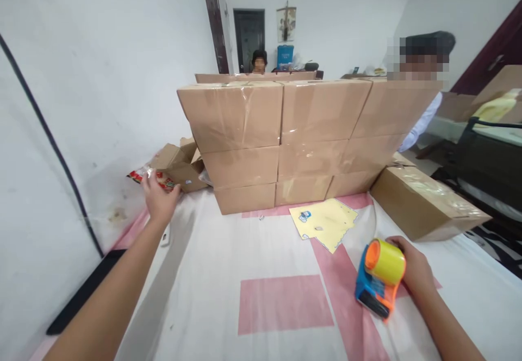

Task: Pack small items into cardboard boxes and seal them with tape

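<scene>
My left hand [157, 195] reaches to the far left, its fingers and thumb round a red printed packet [137, 174]. Just behind it is an open cardboard box [190, 175] with raised flaps. At the lower right my right hand [415, 266] grips a tape dispenser [377, 287] in blue and orange, loaded with a wide yellow roll. The dispenser is held over the table, near a ragged yellow paper sheet [326, 222]. Part of the right hand's grip is hidden behind the roll.
Stacked, taped cardboard boxes [244, 165] form a wall across the table's far side. Another taped box [428, 203] lies at the right. A pink-and-white cloth [212, 274] covers the table. One person [424, 116] is behind the boxes at right, another [260, 62] farther back.
</scene>
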The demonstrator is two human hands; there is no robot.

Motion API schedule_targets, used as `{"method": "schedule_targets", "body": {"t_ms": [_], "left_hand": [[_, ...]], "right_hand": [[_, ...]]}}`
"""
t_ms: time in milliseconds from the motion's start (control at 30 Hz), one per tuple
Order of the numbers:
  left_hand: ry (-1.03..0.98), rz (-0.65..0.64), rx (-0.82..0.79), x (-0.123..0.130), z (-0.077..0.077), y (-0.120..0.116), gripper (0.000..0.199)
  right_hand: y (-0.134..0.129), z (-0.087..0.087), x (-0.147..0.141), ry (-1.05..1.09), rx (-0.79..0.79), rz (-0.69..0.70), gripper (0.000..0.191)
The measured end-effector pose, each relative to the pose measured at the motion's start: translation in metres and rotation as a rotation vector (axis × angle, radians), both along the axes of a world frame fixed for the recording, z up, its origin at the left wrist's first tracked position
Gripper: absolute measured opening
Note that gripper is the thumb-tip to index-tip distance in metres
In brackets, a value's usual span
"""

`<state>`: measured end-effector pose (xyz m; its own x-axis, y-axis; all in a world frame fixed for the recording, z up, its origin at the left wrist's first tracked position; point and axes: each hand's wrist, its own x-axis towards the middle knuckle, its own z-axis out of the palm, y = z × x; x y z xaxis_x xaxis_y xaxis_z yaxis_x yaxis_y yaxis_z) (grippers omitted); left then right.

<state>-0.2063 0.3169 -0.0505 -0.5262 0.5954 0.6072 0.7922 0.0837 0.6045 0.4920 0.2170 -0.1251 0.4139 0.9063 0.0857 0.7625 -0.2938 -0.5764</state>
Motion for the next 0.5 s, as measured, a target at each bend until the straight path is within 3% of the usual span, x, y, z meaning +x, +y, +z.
{"method": "schedule_targets", "body": {"t_ms": [67,167,233,300,400,500], "left_hand": [[0.050,-0.063,-0.065,-0.007,0.013,0.025,0.069],[0.027,-0.111,-0.180,-0.018,0.027,0.056,0.031],[-0.002,-0.100,-0.222,-0.022,0.038,0.069,0.013],[-0.013,-0.075,-0.201,-0.024,0.055,0.071,0.009],[0.009,-0.025,-0.077,-0.023,0.095,0.041,0.015],[0.099,0.019,0.174,-0.014,0.133,-0.034,0.015]], "right_hand": [[0.000,0.000,0.000,0.002,-0.012,-0.004,0.038],[0.001,-0.002,0.002,0.000,-0.008,0.000,0.037],[0.001,-0.003,0.002,0.007,0.010,0.009,0.036],[0.001,-0.003,0.002,0.029,0.032,0.009,0.035],[0.001,-0.004,0.002,0.095,0.077,0.020,0.033],[-0.001,-0.004,0.001,0.177,0.136,0.008,0.030]]}}
